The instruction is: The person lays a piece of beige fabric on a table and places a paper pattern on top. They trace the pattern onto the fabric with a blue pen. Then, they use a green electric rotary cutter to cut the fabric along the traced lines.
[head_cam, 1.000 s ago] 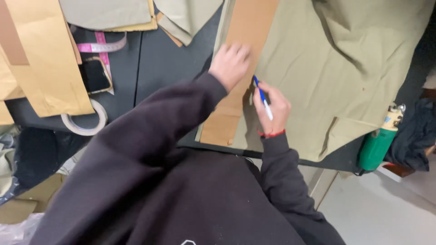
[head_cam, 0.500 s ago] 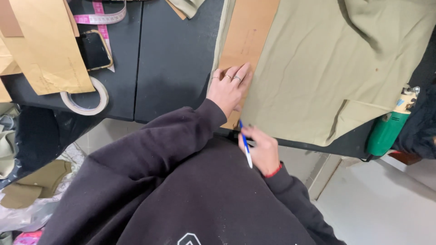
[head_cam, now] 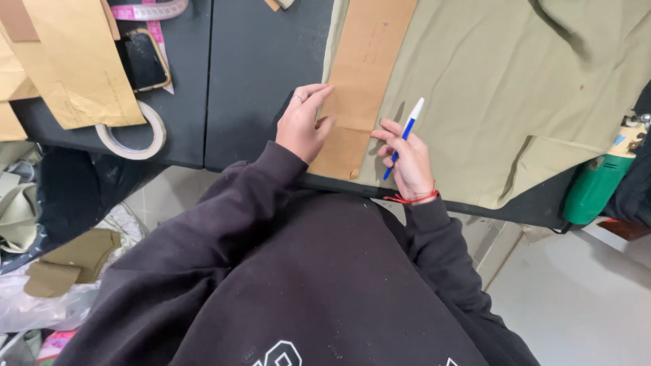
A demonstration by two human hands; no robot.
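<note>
A long brown paper pattern strip (head_cam: 366,61) lies on olive-green fabric (head_cam: 515,88) spread over a dark table (head_cam: 258,61). My left hand (head_cam: 304,123) rests flat at the strip's left edge near its lower end, fingers pointing up-right. My right hand (head_cam: 407,161) sits just right of the strip on the fabric and holds a blue and white pen (head_cam: 403,136), tip down toward my wrist. A red thread band circles that wrist.
Brown paper envelopes (head_cam: 74,61), a roll of tape (head_cam: 132,132), a phone (head_cam: 142,59) and a pink measuring tape (head_cam: 146,12) lie at the table's left. A green bottle (head_cam: 600,183) hangs at the right edge. Fabric scraps and bags (head_cam: 61,261) cover the floor at the left.
My right hand has risen from below the table edge back onto the fabric with the pen. My left hand has stayed on the paper strip. The view has shifted slightly.
</note>
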